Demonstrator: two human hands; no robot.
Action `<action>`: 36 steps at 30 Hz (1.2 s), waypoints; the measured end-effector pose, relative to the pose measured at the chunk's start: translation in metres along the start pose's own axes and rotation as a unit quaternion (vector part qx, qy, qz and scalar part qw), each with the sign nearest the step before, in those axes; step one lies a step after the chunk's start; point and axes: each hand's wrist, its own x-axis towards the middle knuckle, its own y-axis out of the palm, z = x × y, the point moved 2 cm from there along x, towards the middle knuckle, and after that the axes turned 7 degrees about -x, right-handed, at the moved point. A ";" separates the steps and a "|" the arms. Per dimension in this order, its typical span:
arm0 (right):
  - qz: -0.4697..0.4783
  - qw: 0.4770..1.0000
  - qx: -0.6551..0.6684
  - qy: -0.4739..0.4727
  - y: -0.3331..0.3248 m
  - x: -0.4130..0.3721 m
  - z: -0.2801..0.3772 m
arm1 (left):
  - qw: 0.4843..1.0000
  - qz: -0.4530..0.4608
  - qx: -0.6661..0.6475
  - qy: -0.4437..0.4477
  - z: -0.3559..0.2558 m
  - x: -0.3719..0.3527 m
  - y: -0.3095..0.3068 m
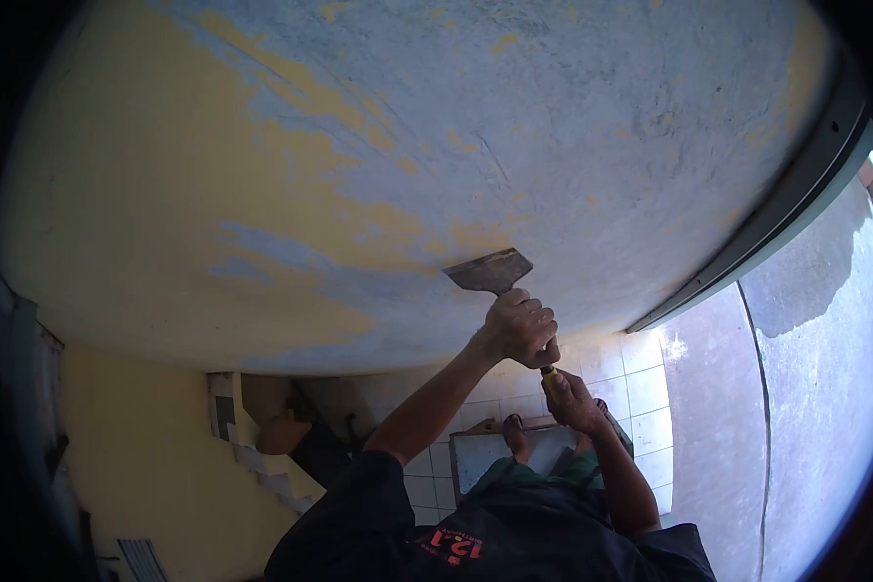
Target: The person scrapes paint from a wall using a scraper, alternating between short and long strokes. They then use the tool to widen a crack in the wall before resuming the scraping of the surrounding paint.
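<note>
A wide-bladed scraper point(491, 271) lies with its blade edge against the wall point(592, 194), where yellow paint borders bare grey-blue plaster. My left hand point(522, 328) is wrapped in a fist round the scraper just below the blade. Lower down, my right hand point(572, 402) grips the end of its handle, and a bit of yellow shows between the two hands. Most of the handle is hidden by my fingers. To the left of the blade the yellow paint is broken by grey-blue streaks, while yellow flecks dot the plaster above.
My feet point(516, 438) are on a grey platform point(475, 461) above white floor tiles point(647, 390). A dark frame point(747, 247) edges the wall on the right, with concrete ground point(805, 407) beyond. At lower left stand a brown rounded object point(279, 436) and a yellow wall point(145, 436).
</note>
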 end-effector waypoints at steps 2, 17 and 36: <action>0.005 1.000 0.013 -0.007 0.008 0.002 -0.002 | 1.000 0.025 -0.007 0.011 0.001 -0.001 -0.005; 0.010 0.989 -0.096 -0.112 -0.003 0.038 0.074 | 0.989 -0.033 0.138 0.044 0.019 0.042 -0.065; -0.042 0.997 -0.049 -0.041 -0.019 0.004 -0.040 | 0.999 0.011 0.038 0.018 -0.010 -0.011 0.025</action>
